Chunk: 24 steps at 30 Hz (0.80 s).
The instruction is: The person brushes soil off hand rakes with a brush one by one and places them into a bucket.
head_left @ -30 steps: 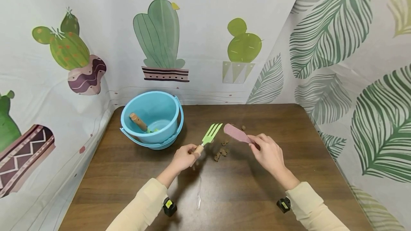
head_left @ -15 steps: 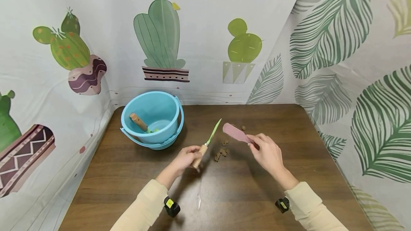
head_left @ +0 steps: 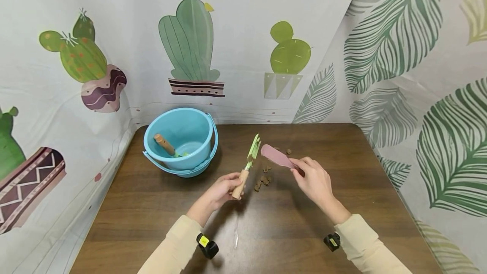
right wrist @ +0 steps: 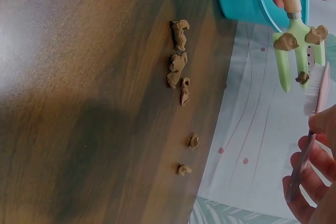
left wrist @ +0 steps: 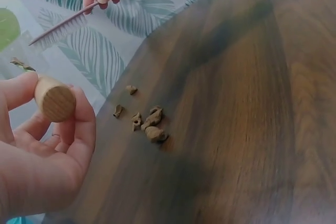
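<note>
My left hand (head_left: 224,188) grips the wooden handle of a hand fork (right wrist: 299,27) with green tines pointing up and away, raised over the table. Brown clay-like lumps (right wrist: 286,42) cling to the tines in the right wrist view. In my right hand (head_left: 313,177) is a pink brush (head_left: 277,156), pinched by its narrow handle. Its white bristles (right wrist: 315,90) face the fork, and their end lies right beside the tines. Below both tools, several brown crumbs (head_left: 263,180) are scattered on the tabletop.
A light blue bucket (head_left: 184,165) with its handle lowered stands at the table's back left. Inside leans another wooden-handled tool (head_left: 164,144) with a green end. The brown table (head_left: 304,227) meets a printed cloth backdrop (head_left: 243,45) behind.
My left hand has rolled the fork about its handle and tipped it more upright, its tines passing through an edge-on view. The brush has shifted slightly left with my right hand.
</note>
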{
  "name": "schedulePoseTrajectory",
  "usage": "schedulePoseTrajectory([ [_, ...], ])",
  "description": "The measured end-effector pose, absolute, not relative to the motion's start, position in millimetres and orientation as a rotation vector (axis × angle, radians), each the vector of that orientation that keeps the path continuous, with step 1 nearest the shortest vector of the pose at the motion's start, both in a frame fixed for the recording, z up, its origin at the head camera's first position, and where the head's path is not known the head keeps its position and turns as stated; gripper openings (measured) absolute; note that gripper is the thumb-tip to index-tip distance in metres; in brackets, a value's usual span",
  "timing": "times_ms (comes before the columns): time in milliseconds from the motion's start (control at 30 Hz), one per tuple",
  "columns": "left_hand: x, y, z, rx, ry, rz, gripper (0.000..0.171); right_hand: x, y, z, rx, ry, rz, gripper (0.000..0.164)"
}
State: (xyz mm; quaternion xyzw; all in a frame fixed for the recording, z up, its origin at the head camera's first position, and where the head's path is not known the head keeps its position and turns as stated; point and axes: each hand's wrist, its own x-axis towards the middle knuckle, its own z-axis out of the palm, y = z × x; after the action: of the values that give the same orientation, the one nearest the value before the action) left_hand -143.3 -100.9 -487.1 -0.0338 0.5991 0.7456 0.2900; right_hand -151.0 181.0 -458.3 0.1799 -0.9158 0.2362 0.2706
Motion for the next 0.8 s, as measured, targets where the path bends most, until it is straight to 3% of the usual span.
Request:
schedulePoseTrajectory([
  [800,-133.6,-92.6,-501.8,-0.051,1.145,2.138,0.041,-150.6,149.6,-451.9,0.571,-2.463,0.664,0.027],
])
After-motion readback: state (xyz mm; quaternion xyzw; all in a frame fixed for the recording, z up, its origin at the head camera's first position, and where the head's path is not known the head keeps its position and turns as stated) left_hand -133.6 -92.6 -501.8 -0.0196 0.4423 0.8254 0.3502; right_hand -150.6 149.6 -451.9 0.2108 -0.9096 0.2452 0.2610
